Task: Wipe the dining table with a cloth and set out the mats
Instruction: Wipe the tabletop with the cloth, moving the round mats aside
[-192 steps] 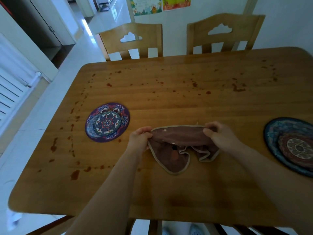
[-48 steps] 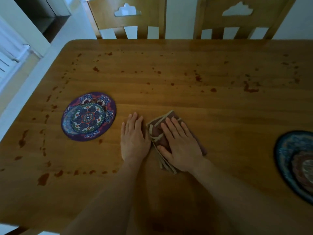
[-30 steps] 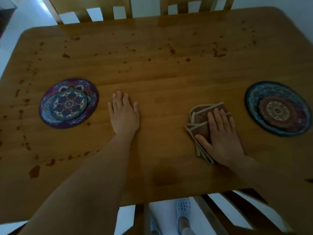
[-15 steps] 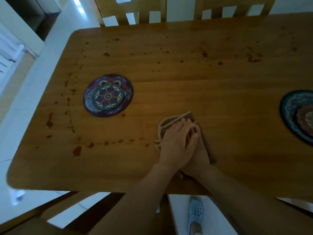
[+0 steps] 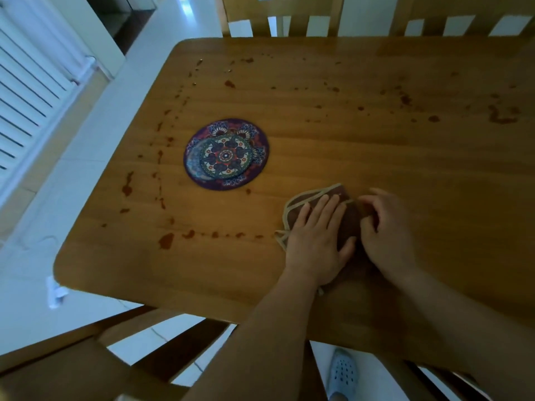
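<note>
Since 0.5 s ago, left hand (image 5: 314,244) slid off right hand (image 5: 386,235); both press cloth (image 5: 307,199), flat

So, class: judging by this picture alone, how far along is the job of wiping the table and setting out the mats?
Done: the brown cloth is folded and lies on the table. In hand: the left hand presses flat on it, the right hand beside it, fingers curled on its edge. Left: reddish spots dot the near-left edge and far side, and the round patterned mat sits among them, not yet set out.
</note>
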Tool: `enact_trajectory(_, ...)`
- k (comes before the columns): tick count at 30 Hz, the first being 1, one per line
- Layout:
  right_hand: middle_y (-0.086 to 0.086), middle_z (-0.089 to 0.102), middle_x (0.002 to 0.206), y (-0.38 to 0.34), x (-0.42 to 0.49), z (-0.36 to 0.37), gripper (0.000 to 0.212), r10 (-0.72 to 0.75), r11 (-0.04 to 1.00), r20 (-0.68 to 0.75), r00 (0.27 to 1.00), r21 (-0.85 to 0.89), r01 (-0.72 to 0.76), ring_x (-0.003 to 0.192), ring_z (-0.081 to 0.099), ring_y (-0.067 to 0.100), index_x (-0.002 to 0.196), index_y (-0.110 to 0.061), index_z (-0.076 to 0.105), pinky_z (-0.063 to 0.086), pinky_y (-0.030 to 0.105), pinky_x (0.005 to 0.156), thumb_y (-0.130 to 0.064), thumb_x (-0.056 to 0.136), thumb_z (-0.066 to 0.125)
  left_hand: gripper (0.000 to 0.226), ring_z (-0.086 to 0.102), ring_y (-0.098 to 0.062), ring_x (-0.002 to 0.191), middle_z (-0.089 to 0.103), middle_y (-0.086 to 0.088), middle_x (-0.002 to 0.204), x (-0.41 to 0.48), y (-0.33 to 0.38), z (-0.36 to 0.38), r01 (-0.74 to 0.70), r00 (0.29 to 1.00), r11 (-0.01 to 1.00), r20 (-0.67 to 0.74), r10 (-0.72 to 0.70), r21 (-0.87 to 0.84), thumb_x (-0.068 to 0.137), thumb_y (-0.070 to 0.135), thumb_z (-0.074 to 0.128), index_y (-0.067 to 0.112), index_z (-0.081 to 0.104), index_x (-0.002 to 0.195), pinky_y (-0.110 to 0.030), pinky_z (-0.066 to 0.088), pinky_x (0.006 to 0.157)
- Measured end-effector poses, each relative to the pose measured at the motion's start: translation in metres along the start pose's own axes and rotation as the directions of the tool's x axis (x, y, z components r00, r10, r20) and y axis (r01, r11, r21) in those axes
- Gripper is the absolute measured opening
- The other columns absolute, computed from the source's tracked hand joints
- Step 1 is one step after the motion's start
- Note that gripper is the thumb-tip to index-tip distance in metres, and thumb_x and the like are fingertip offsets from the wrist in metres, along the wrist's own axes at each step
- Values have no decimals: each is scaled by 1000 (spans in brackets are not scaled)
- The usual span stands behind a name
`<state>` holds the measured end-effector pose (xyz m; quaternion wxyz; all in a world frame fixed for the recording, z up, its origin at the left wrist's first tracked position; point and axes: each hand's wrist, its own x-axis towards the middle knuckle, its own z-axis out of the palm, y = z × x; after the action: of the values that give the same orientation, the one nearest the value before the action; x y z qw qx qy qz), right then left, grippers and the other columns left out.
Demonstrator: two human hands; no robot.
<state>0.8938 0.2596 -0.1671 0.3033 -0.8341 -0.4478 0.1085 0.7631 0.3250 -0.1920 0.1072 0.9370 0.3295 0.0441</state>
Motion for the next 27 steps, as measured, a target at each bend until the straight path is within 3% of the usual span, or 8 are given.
enact_trajectory(7, 9, 49, 137, -27, 13, 22, 29, -79, 997, 84, 993, -17, 80, 131, 36, 23, 121, -9, 58, 25, 30, 109, -8, 93, 51, 73, 4, -16, 151, 12, -1, 164, 11, -54, -16, 263, 964, 964, -38, -262, 42, 97, 58, 16, 15, 15, 156, -39, 4, 123)
enact_trajectory(15, 11, 49, 139, -63, 21, 48, 34, -124, 990, 138, 983, -56, 133, 134, 37, 26, 128, -7, 54, 26, 43, 116, -13, 95, 49, 72, 12, -17, 150, 18, -3, 163, -45, -96, -30, 499, 865, 864, -92, -493, 65, 97, 58, 18, 16, 19, 156, -40, 10, 122)
enact_trajectory(20, 10, 35, 152, -91, 25, 74, 42, -158, 983, 171, 972, -62, 171, 145, 23, 24, 141, -9, 42, 9, 41, 122, -21, 101, 40, 69, 16, -18, 149, 20, -2, 162, -101, -144, -45, 694, 718, 719, -136, -683, 52, 98, 57, 18, 18, 19, 155, -40, 13, 122)
enact_trajectory(23, 10, 26, 158, -91, 26, 87, 47, -164, 965, 211, 964, -170, 202, 148, 15, 24, 146, -9, 34, 6, 41, 122, -27, 103, 33, 66, 11, -17, 150, 15, 0, 164, -118, -180, -54, 783, 619, 621, -144, -772, 37, 100, 57, 17, 21, 15, 156, -40, 10, 122)
enact_trajectory(27, 14, 26, 157, -88, 24, 94, 50, -200, 929, 195, 960, -273, 249, 148, 16, 26, 147, -6, 33, 5, 41, 122, -28, 103, 30, 66, 7, -18, 151, 11, -1, 164, -122, -222, -63, 832, 553, 551, -159, -818, 61, 100, 55, 15, 20, 11, 156, -40, 6, 123)
